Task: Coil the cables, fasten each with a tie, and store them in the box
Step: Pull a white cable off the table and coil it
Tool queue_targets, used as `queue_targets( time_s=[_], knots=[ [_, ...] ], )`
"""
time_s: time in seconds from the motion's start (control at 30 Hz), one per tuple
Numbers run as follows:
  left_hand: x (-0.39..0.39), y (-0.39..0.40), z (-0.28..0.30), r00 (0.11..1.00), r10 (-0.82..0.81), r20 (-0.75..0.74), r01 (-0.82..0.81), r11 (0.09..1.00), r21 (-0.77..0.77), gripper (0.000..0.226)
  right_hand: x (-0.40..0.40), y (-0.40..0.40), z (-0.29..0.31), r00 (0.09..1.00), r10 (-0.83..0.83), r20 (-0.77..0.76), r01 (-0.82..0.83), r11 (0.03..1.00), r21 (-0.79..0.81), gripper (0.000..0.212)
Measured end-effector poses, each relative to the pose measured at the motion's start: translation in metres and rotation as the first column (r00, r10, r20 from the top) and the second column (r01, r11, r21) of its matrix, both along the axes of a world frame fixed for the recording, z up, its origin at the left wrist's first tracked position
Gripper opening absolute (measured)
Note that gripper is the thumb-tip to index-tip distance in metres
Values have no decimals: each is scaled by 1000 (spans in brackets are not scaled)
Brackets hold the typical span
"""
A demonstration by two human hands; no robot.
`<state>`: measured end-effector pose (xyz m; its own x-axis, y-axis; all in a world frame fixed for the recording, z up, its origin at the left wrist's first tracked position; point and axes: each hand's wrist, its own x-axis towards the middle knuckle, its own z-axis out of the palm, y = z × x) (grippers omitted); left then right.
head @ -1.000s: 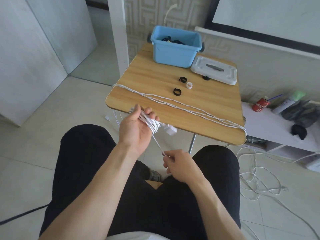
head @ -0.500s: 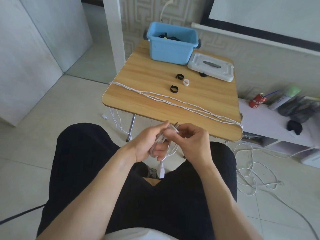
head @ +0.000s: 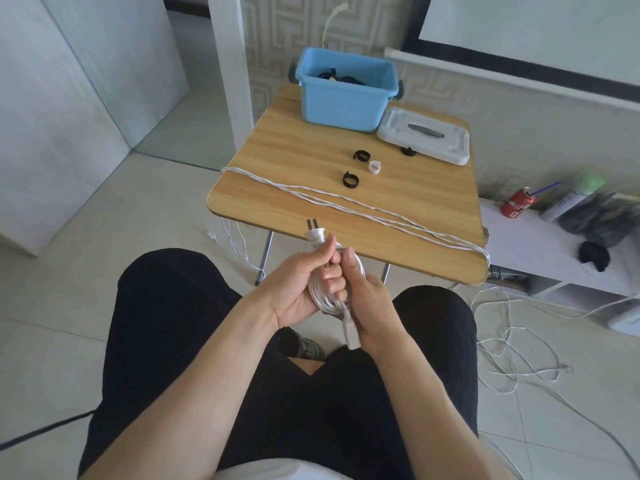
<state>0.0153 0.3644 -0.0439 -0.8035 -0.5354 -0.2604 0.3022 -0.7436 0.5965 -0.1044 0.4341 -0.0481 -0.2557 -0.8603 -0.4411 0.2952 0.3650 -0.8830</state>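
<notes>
Now coiled cable (head: 328,295) between both hands

White power cable (head: 327,296) coiled, plug (head: 314,233) sticking up; long thin white cable (head: 346,206) strung across table; loop ties (head: 351,179) loose near open blue box (head: 341,95).

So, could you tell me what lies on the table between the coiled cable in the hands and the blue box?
In the head view: long white cable strands, then three loose ties.
</notes>
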Motion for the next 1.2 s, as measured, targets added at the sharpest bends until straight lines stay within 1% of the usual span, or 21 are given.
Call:
queue_targets(
  time_s=[0.07, 0.13, 0.17, 0.23, 0.27, 0.3, 0.37, 0.4, 0.43, 0.5, 0.53, 0.6, 0.63, 0.77, 0.83, 0.93, 1.07, 1.1, 1.13, 1.2],
  knots=[
    [-2, 3, 1, 1000, 2, 29, -3, 1000, 21, 33, 2, 1, -2, 999, -16, 28, 15, 999, 33, 60],
    [-1, 3, 1, 997, 10, 76, -9, 1000, -19, 36, 2, 0, -4, 999, 9, 48, -9, 1000, 6, 65],
    [1, 3, 1, 994, 18, 106, -13, 999, -50, 37, 1, -1, -7, 998, 47, 31, -47, 999, -20, 68],
    [3, 1, 0, 986, 50, 160, -31, 993, -118, 41, -1, -4, -10, 992, 98, -82, -102, 994, -48, 73],
    [4, -1, 0, 980, 85, 179, -61, 989, -136, 43, -2, -5, -12, 982, 78, -172, -90, 994, -59, 73],
    [2, -4, 0, 971, 136, 194, -112, 985, -131, 46, -4, -7, -15, 959, 25, -284, -53, 995, -89, 68],
    [-3, -9, 1, 940, 246, 235, -245, 969, -37, 50, -7, -4, -16, 850, -104, -517, -13, 976, -218, 40],
    [-7, -12, 1, 920, 285, 268, -298, 955, 5, 51, -8, -3, -13, 787, -121, -605, -61, 961, -271, 26],
    [-11, -16, 2, 901, 307, 305, -330, 944, 26, 50, -10, -3, -11, 733, -99, -673, -138, 947, -289, 18],
    [-17, -22, 2, 878, 323, 353, -359, 933, 39, 47, -18, -10, -7, 680, -15, -733, -253, 934, -254, 16],
    [-19, -27, 3, 878, 326, 349, -364, 930, 47, 47, -26, -17, -4, 673, 1, -740, -260, 936, -235, 15],
    [-23, -35, 4, 883, 335, 328, -378, 923, 77, 47, -49, -39, 0, 657, -23, -754, -185, 964, -191, 14],
    [-23, -40, 4, 885, 341, 317, -386, 918, 90, 48, -64, -55, 2, 631, -30, -775, -135, 980, -147, 15],
    [-22, -59, 6, 900, 340, 272, -374, 924, 82, 49, -117, -126, 12, 502, 72, -862, -45, 997, 57, 19],
    [-22, -66, 5, 903, 339, 265, -377, 920, 109, 48, -133, -161, 13, 424, 125, -897, -47, 992, 116, 23],
    [-21, -80, 2, 891, 373, 259, -426, 885, 190, 47, -143, -212, 12, 280, 239, -930, -98, 970, 220, 34],
    [-21, -93, -2, 878, 413, 243, -467, 849, 246, 46, -147, -250, 0, 180, 396, -900, -109, 918, 382, 55],
    [-21, -94, -3, 879, 416, 233, -468, 846, 256, 46, -148, -253, -7, 180, 411, -894, -92, 912, 401, 56],
    [-21, -95, -3, 881, 418, 223, -467, 845, 261, 45, -150, -254, -14, 200, 403, -893, -58, 915, 399, 54],
    [-21, -99, -3, 885, 416, 208, -461, 846, 268, 41, -154, -254, -29, 244, 314, -918, 12, 945, 326, 39]
  ],
)
